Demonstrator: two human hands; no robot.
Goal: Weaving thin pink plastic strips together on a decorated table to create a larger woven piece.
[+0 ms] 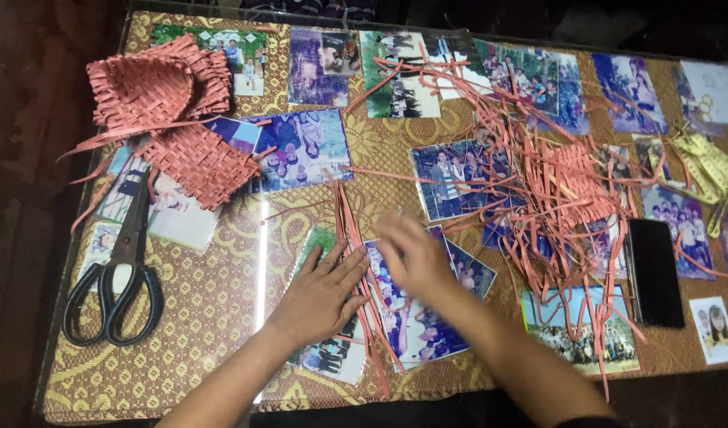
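Observation:
My left hand (320, 295) lies flat, fingers spread, pressing on a bundle of thin pink strips (350, 230) laid lengthwise on the glass table top. My right hand (411, 254) is blurred with motion just right of that bundle, fingers over the strips; whether it grips one I cannot tell. A large tangled heap of loose pink strips (538, 182) spreads to the right of my hands. Two woven pink basket pieces sit at the far left: a curved one (154, 83) and a flatter one (201, 158).
Large black-handled scissors (122, 277) lie at the left edge. A black phone (653, 269) rests at the right, a yellow measuring tape (709, 166) beyond it. Photographs (304, 147) lie under the glass over a gold patterned cloth.

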